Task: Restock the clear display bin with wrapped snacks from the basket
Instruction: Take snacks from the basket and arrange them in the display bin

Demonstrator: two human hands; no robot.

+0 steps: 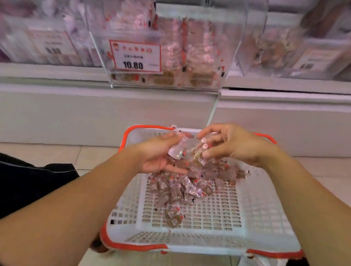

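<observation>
A white slatted basket (pixel 254 215) with orange handles sits on the floor in front of me. Several clear-wrapped brown snacks (pixel 177 191) lie heaped across its bottom. My left hand (pixel 157 154) is cupped palm-up over the heap and holds a bunch of wrapped snacks (pixel 177 152). My right hand (pixel 231 144) hovers just to the right, its curled fingers pinching wrapped snacks (pixel 200 154) between thumb and fingertips. The clear display bin (pixel 232 42) stands on the shelf above, partly filled with the same snacks, and carries a red-framed price tag (pixel 134 57) reading 10.80.
Other clear bins (pixel 285 49) of snacks flank the display bin on both sides. A white shelf base (pixel 86 111) runs along behind the basket. Pale floor tiles (pixel 95 157) lie to the left, and my dark-clothed leg (pixel 15 181) is at lower left.
</observation>
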